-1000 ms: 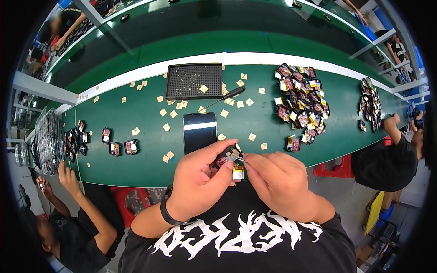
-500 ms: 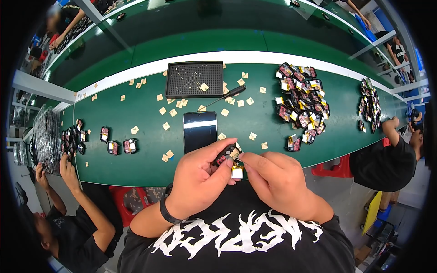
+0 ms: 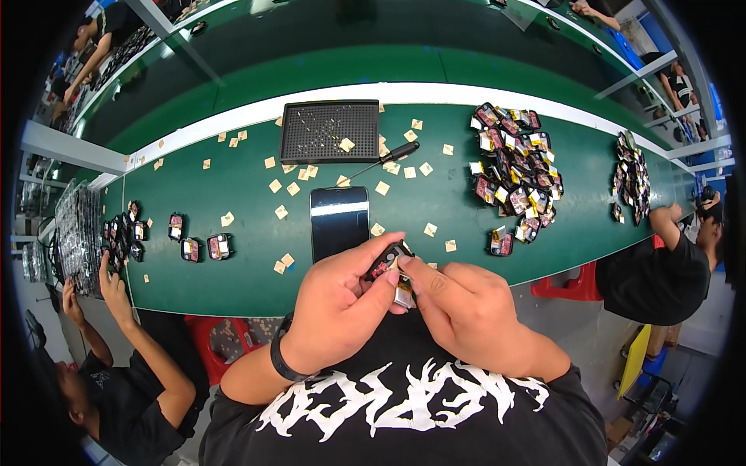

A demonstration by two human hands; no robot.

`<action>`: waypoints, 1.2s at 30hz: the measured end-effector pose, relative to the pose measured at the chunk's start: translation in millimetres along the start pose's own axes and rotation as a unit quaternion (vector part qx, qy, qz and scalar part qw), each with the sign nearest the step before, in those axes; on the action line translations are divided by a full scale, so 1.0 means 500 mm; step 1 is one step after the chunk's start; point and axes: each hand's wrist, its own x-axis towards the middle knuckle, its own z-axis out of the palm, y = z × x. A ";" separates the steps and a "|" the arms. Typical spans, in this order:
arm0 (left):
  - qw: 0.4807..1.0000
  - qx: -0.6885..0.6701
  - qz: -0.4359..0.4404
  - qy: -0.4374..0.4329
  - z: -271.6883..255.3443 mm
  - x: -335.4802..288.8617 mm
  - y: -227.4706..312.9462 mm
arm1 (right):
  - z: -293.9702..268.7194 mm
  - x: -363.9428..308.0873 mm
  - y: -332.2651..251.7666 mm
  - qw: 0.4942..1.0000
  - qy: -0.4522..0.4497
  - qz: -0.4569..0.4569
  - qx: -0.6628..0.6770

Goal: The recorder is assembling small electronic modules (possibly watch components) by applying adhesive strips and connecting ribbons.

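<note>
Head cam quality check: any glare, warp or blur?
Head view: strong fisheye, the table edge bows and corners go black; glare band across the phone screen; lighting even, shadows soft; both hands, left and right, and the small part look sharp, no motion blur.

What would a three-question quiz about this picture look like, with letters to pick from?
1. Where does the black perforated tray lie?
A. beyond the phone
B. on the floor
C. in someone's lap

2. What colour is the table?
A. red
B. green
C. yellow

3. What are the hands doing?
A. resting flat on the table
B. holding the phone
C. both pinching one small black part

Answers: 1 A, the tray sits farther up the table than the phone. 2 B, its surface is green. 3 C, the left hand and right hand meet on the part.
</note>
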 end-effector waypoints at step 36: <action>0.999 0.028 -0.022 0.015 -0.007 0.002 -0.006 | -0.013 0.006 -0.001 0.996 -0.089 0.025 -0.012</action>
